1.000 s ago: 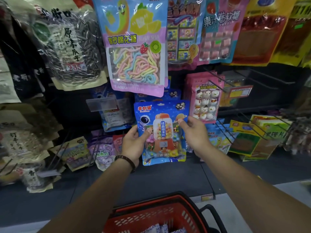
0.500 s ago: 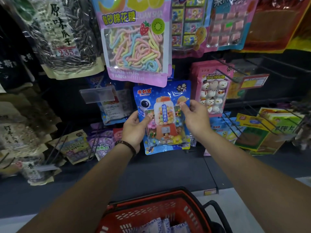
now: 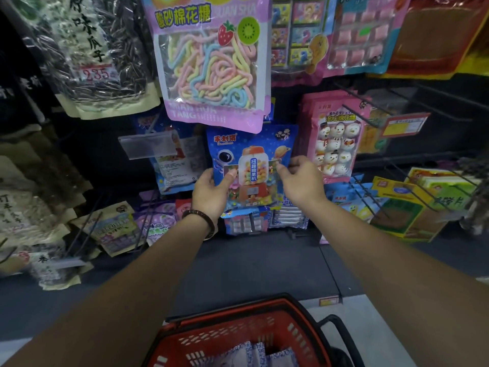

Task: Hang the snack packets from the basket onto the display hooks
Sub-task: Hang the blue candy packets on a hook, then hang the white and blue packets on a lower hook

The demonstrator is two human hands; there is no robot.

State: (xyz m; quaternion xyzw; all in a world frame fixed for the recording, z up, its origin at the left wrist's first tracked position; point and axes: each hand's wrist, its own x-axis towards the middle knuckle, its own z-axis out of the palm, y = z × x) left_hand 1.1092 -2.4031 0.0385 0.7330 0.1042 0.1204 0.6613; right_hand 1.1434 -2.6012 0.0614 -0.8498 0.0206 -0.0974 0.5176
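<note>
A blue snack packet [image 3: 252, 152] with a gumball-machine picture is held upright against the display, its top edge tucked under a pink marshmallow-string packet [image 3: 214, 64]. My left hand [image 3: 213, 193] grips its left edge, thumb on the front. My right hand [image 3: 301, 181] pinches its right edge. The hook behind it is hidden. At the bottom, the red basket [image 3: 238, 327] holds more blue-and-white packets [image 3: 254, 353].
Pink snowman marshmallow packets [image 3: 334, 139] hang right of the blue packet. Bare wire hooks [image 3: 370, 192] and a yellow price tag [image 3: 403, 125] jut out at right. Sunflower-seed bags [image 3: 92, 54] hang at left. Small packets [image 3: 246, 223] hang below my hands. A dark shelf [image 3: 251, 266] runs underneath.
Both hands have lifted the blue packet upward and toward the display; its top now sits under the pink packet. The view has tipped down, showing more of the basket.
</note>
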